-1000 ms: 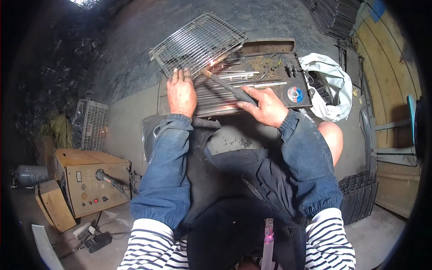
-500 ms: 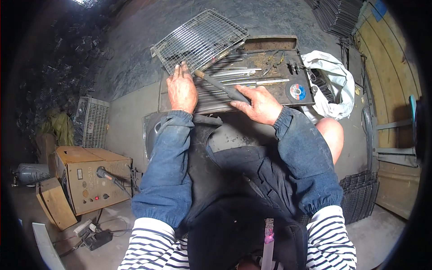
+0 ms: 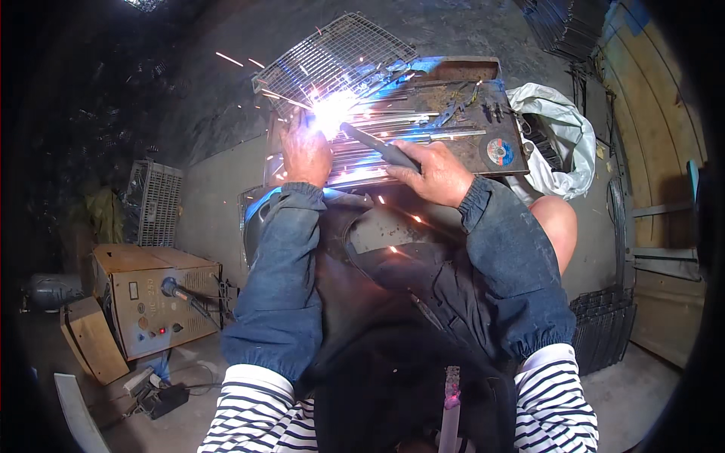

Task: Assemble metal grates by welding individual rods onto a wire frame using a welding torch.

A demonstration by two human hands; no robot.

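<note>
Right hand (image 3: 438, 172) fingers wrapped tight round the dark electrode holder (image 3: 381, 147), its tip at a white-blue arc (image 3: 332, 113) — sparks flying. Left hand (image 3: 305, 151) lies fingers flat, pressing metal strips (image 3: 393, 124) on the steel worktable (image 3: 461, 155). Wire mesh panel (image 3: 332, 57) leans at the table's far edge — welding machine (image 3: 151, 302) well left.

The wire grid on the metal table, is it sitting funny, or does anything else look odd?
Yes. The silver wire mesh grid lies tilted, its far end sticking out past the rusty metal work table. The bare left hand rests right beside the bright welding sparks, unprotected, while the right hand holds the dark welding rod holder.
</note>
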